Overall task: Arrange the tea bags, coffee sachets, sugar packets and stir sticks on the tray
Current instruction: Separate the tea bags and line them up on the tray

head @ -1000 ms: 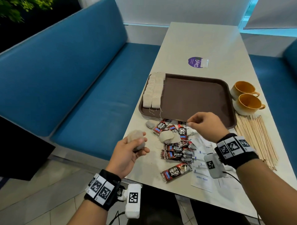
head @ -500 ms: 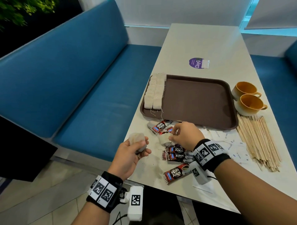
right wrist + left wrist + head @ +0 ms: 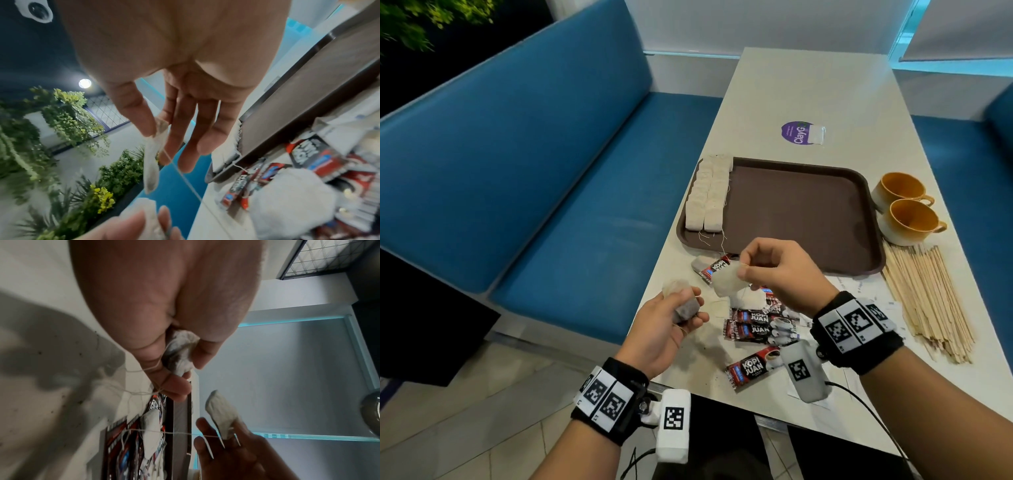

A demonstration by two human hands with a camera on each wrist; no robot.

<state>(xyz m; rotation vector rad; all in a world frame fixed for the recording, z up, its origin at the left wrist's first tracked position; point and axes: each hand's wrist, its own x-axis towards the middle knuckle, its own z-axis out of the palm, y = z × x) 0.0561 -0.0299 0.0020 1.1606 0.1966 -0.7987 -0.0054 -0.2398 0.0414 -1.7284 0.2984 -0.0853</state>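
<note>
Overhead, the head view shows the right hand [image 3: 777,270] pinching a pale tea bag [image 3: 727,281] between thumb and fingertips above the near edge of the table [image 3: 808,85], just short of the brown tray [image 3: 825,219]. The left hand [image 3: 671,322] curls around a crumpled tea bag [image 3: 681,301] out past the table's left edge. Two rows of tea bags [image 3: 709,195] line the tray's left edge. Red coffee sachets [image 3: 760,329] lie scattered along the table's near edge, with white sugar packets [image 3: 866,291] partly under the right wrist. Stir sticks [image 3: 928,301] fan out along the right edge, beside two orange cups [image 3: 907,209]. A purple sticker [image 3: 796,133] sits beyond the tray's far edge.

Next, the left wrist view shows the left hand [image 3: 164,318] gripping its crumpled tea bag [image 3: 180,353], thread looped over the fingers. Beyond it, the right hand [image 3: 226,451] holds the other tea bag [image 3: 222,413] upright, a taut string [image 3: 180,433] running from it toward the sachets [image 3: 131,451].

Finally, the right wrist view shows the right hand [image 3: 185,81] with thumb and forefinger pinching the hanging tea bag [image 3: 152,162], its other fingers loosely extended. The tray's corner [image 3: 287,129] and blurred sachets [image 3: 308,159] lie to the right.
</note>
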